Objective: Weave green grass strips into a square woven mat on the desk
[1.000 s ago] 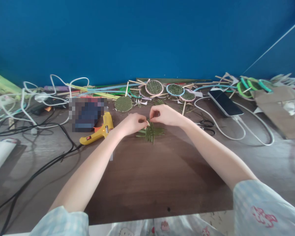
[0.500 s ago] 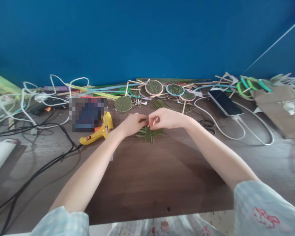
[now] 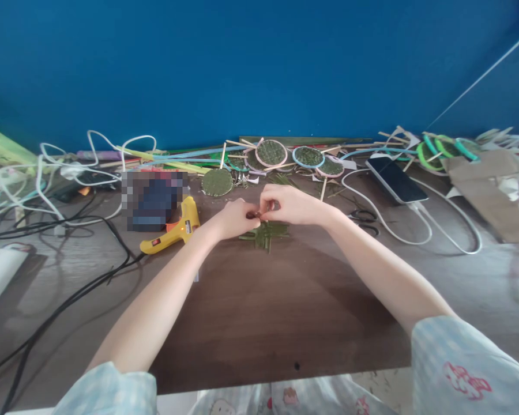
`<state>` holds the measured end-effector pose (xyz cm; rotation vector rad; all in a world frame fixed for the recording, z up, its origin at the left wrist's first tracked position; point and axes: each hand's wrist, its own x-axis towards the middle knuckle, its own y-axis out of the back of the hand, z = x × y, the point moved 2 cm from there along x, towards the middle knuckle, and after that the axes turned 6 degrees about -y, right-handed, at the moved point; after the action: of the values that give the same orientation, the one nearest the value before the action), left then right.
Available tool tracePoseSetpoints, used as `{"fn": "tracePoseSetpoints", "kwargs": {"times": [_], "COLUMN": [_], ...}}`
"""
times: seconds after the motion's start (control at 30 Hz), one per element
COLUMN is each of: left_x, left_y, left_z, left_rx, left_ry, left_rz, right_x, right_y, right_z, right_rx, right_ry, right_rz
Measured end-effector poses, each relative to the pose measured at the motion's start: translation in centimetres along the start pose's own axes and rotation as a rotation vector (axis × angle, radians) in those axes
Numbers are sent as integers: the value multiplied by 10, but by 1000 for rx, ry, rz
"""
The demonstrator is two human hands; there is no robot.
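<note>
A small mat of crossed green strips [image 3: 266, 235], woven at its middle with loose ends sticking out, lies on the dark table. Over its far side, my left hand [image 3: 236, 219] and my right hand [image 3: 288, 204] meet with fingertips pinched together. Whatever the fingers hold is too small and too covered to make out. More green strips [image 3: 285, 183] lie just beyond my right hand. To the left of my left hand rests a yellow hot glue gun [image 3: 177, 229]. Behind the hands is a round green woven disc [image 3: 217, 182] with a stick beside it.
Round fans with coloured rims [image 3: 271, 153] are piled along the blue wall. A phone [image 3: 395, 180] with a white cable and black scissors [image 3: 364, 218] lie to the right. Black cords [image 3: 90, 282] and white cables cross the left side; brown cardboard [image 3: 488, 193] sits far right.
Both hands stay over the strips. My right hand has shifted slightly away and its fingers have closed in against my left fingertips.
</note>
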<state>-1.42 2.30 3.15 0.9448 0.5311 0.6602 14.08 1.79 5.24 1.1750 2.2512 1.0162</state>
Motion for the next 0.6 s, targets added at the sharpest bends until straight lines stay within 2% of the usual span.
{"fn": "tracePoseSetpoints", "kwargs": {"times": [0.17,0.4,0.5,0.6], "left_x": [0,0,0,1], "left_y": [-1,-4,-4,-4], "left_z": [9,13,13,13], "left_rx": [-69,-89,-110,-92], "left_ry": [13,65,69,67], "left_rz": [23,60,71,85], "right_x": [1,1,1,2], "right_y": [3,4,0,-5], "right_z": [7,18,19,19], "right_rx": [-30,-179,-233,-266], "right_ry": [-177,-441,-470,-466], "right_rz": [64,-65,-124,-123]}}
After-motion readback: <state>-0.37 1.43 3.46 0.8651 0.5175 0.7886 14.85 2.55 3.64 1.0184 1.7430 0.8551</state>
